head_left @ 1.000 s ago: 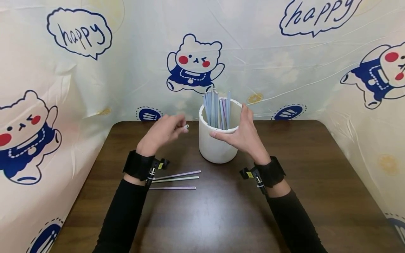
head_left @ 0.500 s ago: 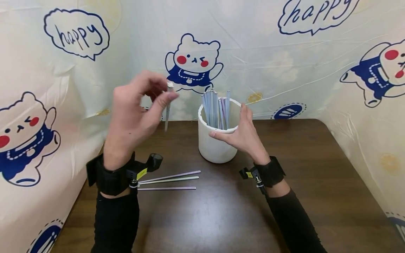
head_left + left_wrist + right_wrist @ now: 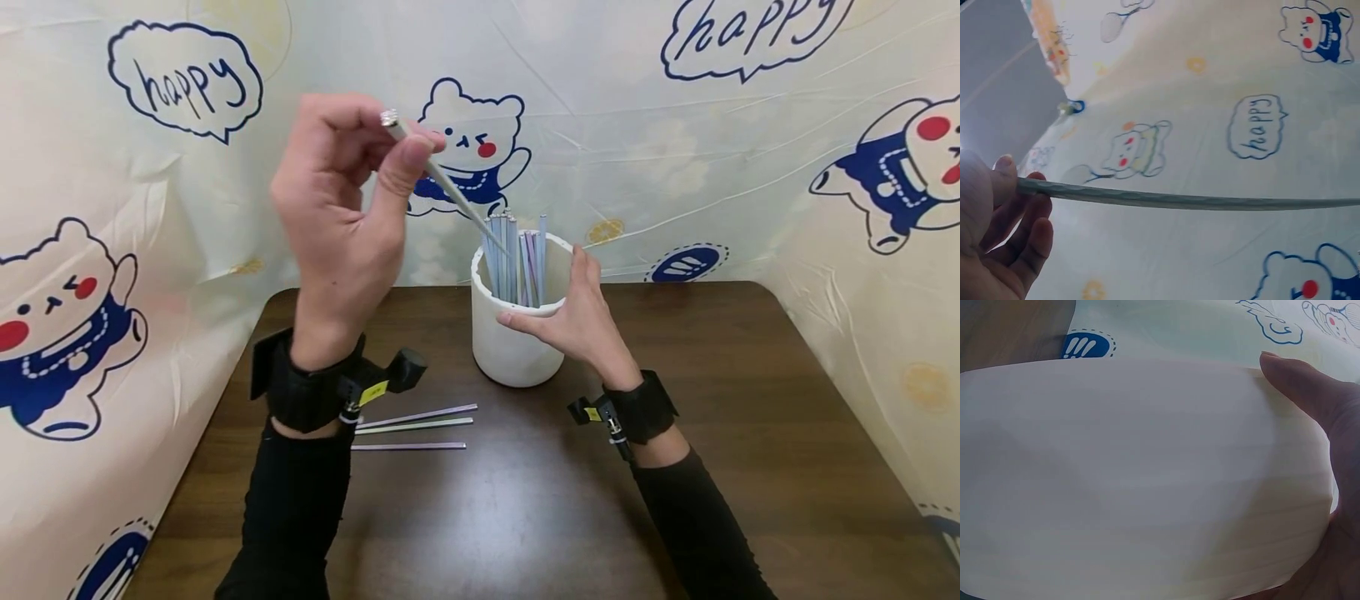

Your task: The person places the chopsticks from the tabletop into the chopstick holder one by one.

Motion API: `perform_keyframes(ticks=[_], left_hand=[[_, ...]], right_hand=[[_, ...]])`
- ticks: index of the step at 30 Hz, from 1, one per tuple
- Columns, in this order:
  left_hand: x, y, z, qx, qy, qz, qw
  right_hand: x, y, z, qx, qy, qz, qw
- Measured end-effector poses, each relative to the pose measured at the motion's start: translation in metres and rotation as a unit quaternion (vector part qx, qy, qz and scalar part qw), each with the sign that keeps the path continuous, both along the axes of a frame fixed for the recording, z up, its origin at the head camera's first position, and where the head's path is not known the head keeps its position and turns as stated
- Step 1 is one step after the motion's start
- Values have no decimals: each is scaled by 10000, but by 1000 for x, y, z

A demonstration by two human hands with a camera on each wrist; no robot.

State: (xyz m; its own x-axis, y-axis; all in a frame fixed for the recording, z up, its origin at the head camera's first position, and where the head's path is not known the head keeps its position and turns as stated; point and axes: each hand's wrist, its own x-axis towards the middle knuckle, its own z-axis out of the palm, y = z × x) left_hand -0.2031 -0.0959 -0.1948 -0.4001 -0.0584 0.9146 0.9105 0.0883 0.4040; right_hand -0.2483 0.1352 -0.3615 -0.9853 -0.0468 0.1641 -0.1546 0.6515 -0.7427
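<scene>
Raised at the left of the head view, my left hand (image 3: 337,200) pinches a pale green chopstick (image 3: 459,196) near its silvery end, between thumb and fingers. The chopstick slants down to the right, and its thin end overlaps the bundle in the container in this view. In the left wrist view the same chopstick (image 3: 1197,202) runs sideways from the fingertips. My right hand (image 3: 581,321) grips the rim of a white cylindrical container (image 3: 517,350), thumb at the front, fingers along the right. Several bluish and lilac chopsticks (image 3: 498,258) stand upright inside it.
Three more chopsticks (image 3: 420,423), lilac and pale green, lie on the dark wooden table (image 3: 480,517) in front of the container, their left ends hidden behind the left forearm. A printed cloth (image 3: 637,150) with cartoon bears hangs round the back and sides.
My left hand has risen from beside the container with the chopstick, which has swung from upright to slanting towards the container. The right hand and container have stayed in place.
</scene>
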Motion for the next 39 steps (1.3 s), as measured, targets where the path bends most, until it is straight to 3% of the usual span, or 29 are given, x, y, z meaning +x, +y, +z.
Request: perform_keyframes(ticks=[7,16,21,26,39], left_hand=[[-31,21,-23,-947,-438,494,9933],[-66,41,-49,-1535,-1032,436,9818],[-82,49,-62,-1842,-1501,445,9704],[-91,53,-75,-2064,-1955,586,9569],[-106,58,-106,-2575,-2407,727,9330]], right_hand=[[-1,2,-1,-36,37,-25,10000],[1,1,-1,-101,-56,-1,9999],[0,1,0,-86,17,18,10000],[0,1,0,-84,15,59,9999],[0,1,-1,15,125,79,9999]])
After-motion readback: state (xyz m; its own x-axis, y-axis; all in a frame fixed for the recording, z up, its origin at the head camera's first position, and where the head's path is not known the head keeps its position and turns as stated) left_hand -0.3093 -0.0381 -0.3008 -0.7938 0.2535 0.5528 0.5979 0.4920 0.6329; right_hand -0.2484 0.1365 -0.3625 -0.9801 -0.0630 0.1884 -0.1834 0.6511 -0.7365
